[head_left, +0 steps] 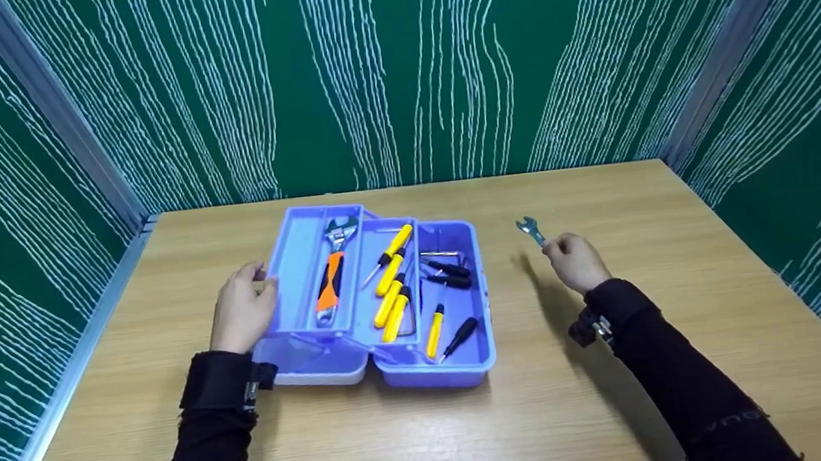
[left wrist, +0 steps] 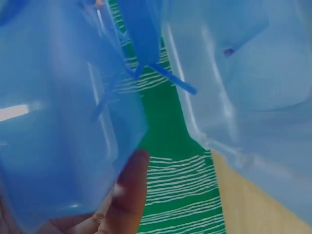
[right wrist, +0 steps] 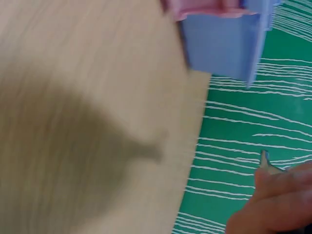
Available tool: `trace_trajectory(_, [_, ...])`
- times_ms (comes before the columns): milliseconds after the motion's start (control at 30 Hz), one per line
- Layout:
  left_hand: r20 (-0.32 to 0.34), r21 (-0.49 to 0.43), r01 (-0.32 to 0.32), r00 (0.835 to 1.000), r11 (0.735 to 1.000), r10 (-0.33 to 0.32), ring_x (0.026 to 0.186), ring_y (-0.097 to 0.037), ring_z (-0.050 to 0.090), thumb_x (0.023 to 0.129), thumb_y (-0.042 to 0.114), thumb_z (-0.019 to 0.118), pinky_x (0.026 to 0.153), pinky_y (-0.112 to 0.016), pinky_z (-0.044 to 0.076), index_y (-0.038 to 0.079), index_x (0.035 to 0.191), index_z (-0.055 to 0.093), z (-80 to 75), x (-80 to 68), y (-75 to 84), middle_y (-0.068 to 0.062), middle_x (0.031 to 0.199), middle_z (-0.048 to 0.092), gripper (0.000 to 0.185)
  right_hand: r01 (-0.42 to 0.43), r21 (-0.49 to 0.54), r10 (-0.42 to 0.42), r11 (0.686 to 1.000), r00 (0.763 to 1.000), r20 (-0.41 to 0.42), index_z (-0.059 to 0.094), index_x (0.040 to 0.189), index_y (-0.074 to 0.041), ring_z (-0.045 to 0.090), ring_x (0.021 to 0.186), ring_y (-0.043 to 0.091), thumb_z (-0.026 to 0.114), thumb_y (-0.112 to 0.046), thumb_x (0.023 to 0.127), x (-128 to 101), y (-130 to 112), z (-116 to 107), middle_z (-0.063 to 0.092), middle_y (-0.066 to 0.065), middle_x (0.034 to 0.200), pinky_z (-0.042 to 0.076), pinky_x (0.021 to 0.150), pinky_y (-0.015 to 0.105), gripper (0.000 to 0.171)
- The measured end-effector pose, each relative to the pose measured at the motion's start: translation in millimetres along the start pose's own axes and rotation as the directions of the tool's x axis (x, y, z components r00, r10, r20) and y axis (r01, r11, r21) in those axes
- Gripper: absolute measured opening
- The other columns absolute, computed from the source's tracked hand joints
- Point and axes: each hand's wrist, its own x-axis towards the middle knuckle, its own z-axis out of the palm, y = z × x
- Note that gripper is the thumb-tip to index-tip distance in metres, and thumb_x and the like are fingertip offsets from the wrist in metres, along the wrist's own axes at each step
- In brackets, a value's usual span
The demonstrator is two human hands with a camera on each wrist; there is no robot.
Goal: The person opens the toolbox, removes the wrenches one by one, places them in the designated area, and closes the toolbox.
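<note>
While the right hand (head_left: 578, 263) is pinching one small open-ended wrench (head_left: 530, 230) between curled fingers and thumb, the left hand (head_left: 241, 311) is gripping the left edge of one blue-violet toolbox (head_left: 436, 380). Two raised trays are sitting side by side in the toolbox, stepping down to one deeper compartment (head_left: 476, 299). One adjustable wrench (head_left: 330, 279) with an orange-and-black handle is lying in the left tray (head_left: 299, 271). Four yellow-handled screwdrivers (head_left: 390, 306) are lying in the middle tray (head_left: 372, 240), and a bent metal rod is showing partly beneath them. In the deeper compartment, one more yellow-handled tool (head_left: 435, 332) and three black-handled ones (head_left: 460, 337) are lying, along with thin metal pieces that are overlapping too much for counting.

The toolbox is standing open on the worktop (head_left: 431, 447), between the two hands: it is touching the left one and is lying well apart from the right one. The small wrench is jutting from the right fingertips, its open end pointing away from the person and slightly toward the toolbox, and it is hanging above the worktop.

Pale letters are showing on the right sleeve (head_left: 697, 391), only partly legible, apparently ending in "UA". Small markings on the left wrist strap (head_left: 218, 381) are staying too tiny for reading.
</note>
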Motion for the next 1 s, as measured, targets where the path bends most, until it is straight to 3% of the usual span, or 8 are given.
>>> trace_trajectory(167, [0.009,-0.017,0.031,0.999,0.999,-0.031,0.114,-0.04,0.06,0.1,0.016,0.047,0.096,-0.049,0.049,-0.009,0.14,0.045,1.5,0.6,-3.5,-0.028,0.129,0.059,0.048,-0.027,-0.087,0.031,0.996,0.998,0.05,0.055,0.109,0.009,0.04,0.064,0.014,0.038,-0.021,0.104,4.1,8.6,4.9,0.044,0.004,0.078,0.036,0.059,0.027,0.035])
trace_trajectory(433, [-0.003,-0.013,0.014,1.0,1.0,-0.014,0.099,-0.034,0.064,0.099,0.011,0.044,0.088,-0.047,0.05,-0.009,0.132,0.055,6.9,-0.1,-7.1,-0.028,0.119,0.065,0.041,-0.095,-0.112,0.108,0.989,0.987,0.117,0.055,0.106,0.007,0.047,0.065,0.013,0.039,-0.019,0.103,8.1,14.4,12.7,0.055,0.006,0.081,0.039,0.056,0.024,0.031])
trace_trajectory(633, [-0.028,-0.011,-0.01,1.0,1.0,0.009,0.093,-0.036,0.064,0.097,0.004,0.04,0.085,-0.047,0.051,-0.013,0.127,0.057,12.3,-0.6,-10.2,-0.031,0.113,0.066,0.038,-0.112,-0.163,0.13,0.98,0.986,0.103,0.058,0.114,0.008,0.056,0.085,0.023,0.041,-0.019,0.102,8.8,11.0,18.4,0.062,0.017,0.1,0.045,0.07,0.029,0.035])
trace_trajectory(833, [-0.016,-0.006,-0.013,1.0,1.0,0.013,0.081,-0.032,0.062,0.098,0.004,0.038,0.074,-0.039,0.05,-0.014,0.125,0.058,14.2,-0.5,-11.7,-0.03,0.105,0.067,0.038,-0.092,-0.197,0.11,0.976,0.991,0.08,0.061,0.112,0.01,0.056,0.086,0.026,0.045,-0.019,0.099,8.4,13.7,23.1,0.062,0.023,0.105,0.047,0.073,0.033,0.035])
trace_trajectory(1000, [-0.018,-0.004,-0.006,1.0,1.0,0.006,0.075,-0.029,0.06,0.098,0.004,0.039,0.069,-0.035,0.047,-0.013,0.12,0.061,14.0,-0.1,-12.6,-0.027,0.097,0.067,0.035,-0.079,-0.202,0.094,0.976,0.993,0.067,0.061,0.115,0.011,0.06,0.098,0.036,0.047,-0.018,0.097,7.9,13.5,24.3,0.063,0.028,0.113,0.051,0.083,0.043,0.037])
